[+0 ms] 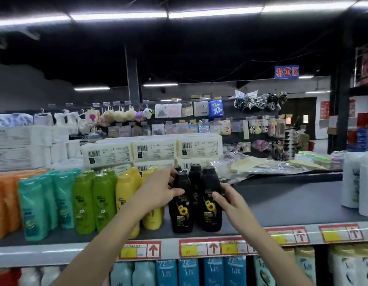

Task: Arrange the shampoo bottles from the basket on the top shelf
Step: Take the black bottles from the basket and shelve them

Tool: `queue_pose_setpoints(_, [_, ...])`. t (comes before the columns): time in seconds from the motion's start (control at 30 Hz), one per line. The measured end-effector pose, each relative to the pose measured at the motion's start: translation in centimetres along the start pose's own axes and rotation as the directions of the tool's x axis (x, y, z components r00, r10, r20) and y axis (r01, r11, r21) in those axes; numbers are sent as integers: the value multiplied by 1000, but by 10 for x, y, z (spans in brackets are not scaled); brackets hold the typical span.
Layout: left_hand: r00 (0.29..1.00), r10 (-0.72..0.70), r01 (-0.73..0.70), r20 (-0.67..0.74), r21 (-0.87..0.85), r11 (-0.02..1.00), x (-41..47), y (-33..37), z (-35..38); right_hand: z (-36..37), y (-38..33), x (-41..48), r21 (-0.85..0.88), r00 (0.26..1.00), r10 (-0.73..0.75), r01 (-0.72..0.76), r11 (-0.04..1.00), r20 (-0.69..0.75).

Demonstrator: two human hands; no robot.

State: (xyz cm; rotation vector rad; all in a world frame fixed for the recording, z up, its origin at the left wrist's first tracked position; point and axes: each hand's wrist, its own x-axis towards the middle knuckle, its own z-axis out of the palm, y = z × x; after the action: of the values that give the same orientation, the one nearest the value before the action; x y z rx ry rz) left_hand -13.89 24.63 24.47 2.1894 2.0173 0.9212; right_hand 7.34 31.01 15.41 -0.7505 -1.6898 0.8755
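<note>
Several black shampoo bottles with sunflower labels stand upright on the grey top shelf (282, 205). My left hand (158, 190) grips the front left black bottle (182, 205) around its shoulder. My right hand (228, 200) holds the front right black bottle (210, 203) at its right side. Two more black bottles (195, 172) stand just behind them. Left of these are rows of yellow bottles (125, 190), green bottles (92, 201), teal bottles (40, 205) and orange bottles (3, 203). No basket is in view.
White barcoded packs (154, 149) are stacked behind the bottles. Crumpled plastic wrap (261, 164) lies at the back right. White bottles (358, 182) stand at the shelf's right end. Bare shelf surface lies right of the black bottles. Price tags (212, 247) line the front edge; blue bottles (187, 271) fill the shelf below.
</note>
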Motion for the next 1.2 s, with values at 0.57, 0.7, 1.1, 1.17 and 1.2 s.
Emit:
queue_pose_setpoints(0.57, [932, 44, -107, -359, -157, 982, -48, 32, -24, 0, 1, -16, -22, 999, 45, -45, 999, -11])
queue_pose_setpoints(0.7, [946, 10, -127, -325, -343, 931, -74, 41, -30, -4, -22, -43, -62, 990, -12, 3, 998, -143])
queue_pose_setpoints(1.1, [978, -92, -60, -185, -682, 729, -153, 13, -24, 40, -86, -112, 225, 991, 100, -79, 971, -84])
queue_pose_setpoints(1.17, [979, -132, -16, -153, -710, 704, -165, -1, -24, 54, -90, -121, 242, 992, 109, -92, 966, -60])
queue_pose_setpoints(1.2, [979, -144, -7, -146, -725, 688, -173, -8, -25, 61, -90, -127, 264, 992, 120, -105, 959, -43])
